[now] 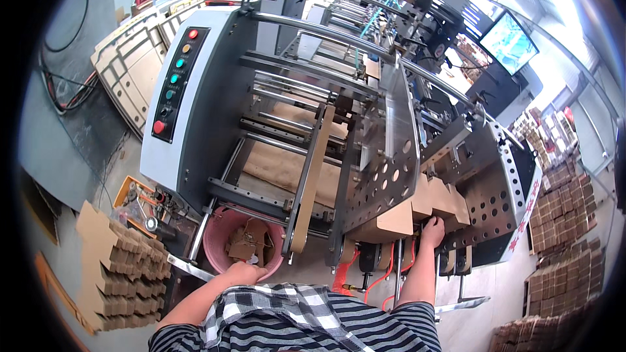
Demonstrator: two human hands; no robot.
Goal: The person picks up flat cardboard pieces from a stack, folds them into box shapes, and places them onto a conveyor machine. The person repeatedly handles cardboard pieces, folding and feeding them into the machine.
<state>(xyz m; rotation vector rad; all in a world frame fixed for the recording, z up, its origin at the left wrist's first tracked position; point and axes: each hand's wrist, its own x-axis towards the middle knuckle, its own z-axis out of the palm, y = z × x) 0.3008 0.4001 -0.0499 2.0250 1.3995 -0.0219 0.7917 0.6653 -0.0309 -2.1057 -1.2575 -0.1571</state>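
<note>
My right hand point(432, 231) reaches up to the folded brown cardboard blanks point(440, 201) between the perforated metal plates of a machine. Its fingers are bent closed at the lower edge of the blanks. Low on the left, my left hand point(245, 274) is by the near rim of a pink bucket point(214, 248); its fingers are too unclear to read. Cardboard scraps point(249, 241) lie inside the bucket.
A grey control panel point(176, 81) with coloured buttons stands at left. Stacked cardboard blanks point(120, 274) are at lower left, with further bundles point(564, 215) at right. Metal rods and a belt point(313, 182) run ahead. Red air hoses point(391, 267) hang below the machine. A screen point(508, 42) is at upper right.
</note>
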